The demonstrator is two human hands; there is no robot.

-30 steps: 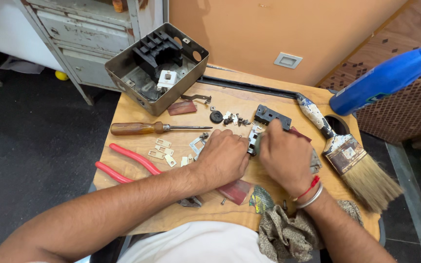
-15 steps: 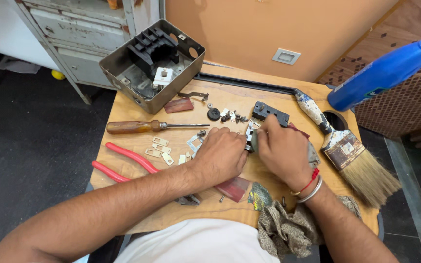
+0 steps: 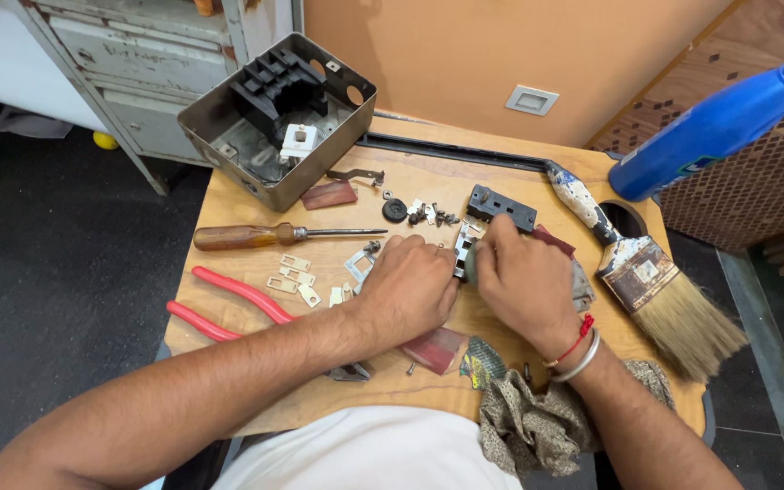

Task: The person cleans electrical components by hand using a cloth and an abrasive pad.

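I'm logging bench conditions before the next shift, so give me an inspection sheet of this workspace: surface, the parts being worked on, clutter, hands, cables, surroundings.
Surface: small wooden table, worn, crowded with parts.
Job's things: small metal part held between both hands; what the fingers do to it is hidden.
Clutter: screwdriver, red-handled pliers, paintbrush, open metal box, black component, loose metal plates, screws, rag.
Grippers: left hand and right hand both closed on the part.
Cables: nothing seen.
Surroundings: blue bottle at right, grey metal cabinet behind, dark floor.
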